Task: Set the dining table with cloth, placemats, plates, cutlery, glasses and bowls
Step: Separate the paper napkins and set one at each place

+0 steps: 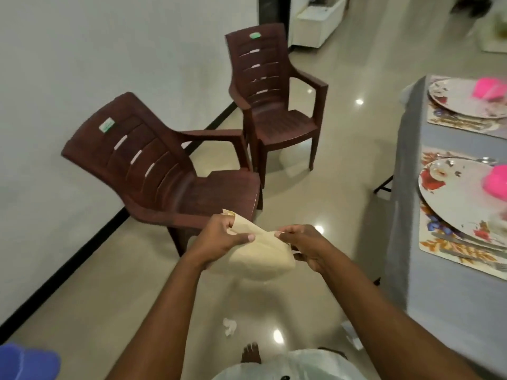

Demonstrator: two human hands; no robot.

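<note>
Step in hand, as judged: unfolding a beige cloth or napkin (260, 250) held mid-air between both hands, away from the counter (439, 215). To do it well, each grip should stay on a separate layer or edge and pull apart evenly so the fold opens flat, then carry it right toward the counter without dragging it on the floor.

Left hand (222, 239): grip closed on the cloth's upper left corner, thumb pressed across the top, fingers curled under; forearm reaches forward from lower centre. Right hand (304, 242): thumb and forefinger pinch the cloth's top edge just right of the left grip, other fingers loosely curled below; forearm comes in from lower right. The two grips sit near each other, with the cloth sagging below them.

Right of the grips, the counter carries a grey tablecloth, floral placemats (450, 242), plates (450, 187) and pink bowls (496, 182); cutlery shows beside the nearer plate. No glasses seen. Ahead of the grips, two brown plastic chairs (170, 171).
</note>
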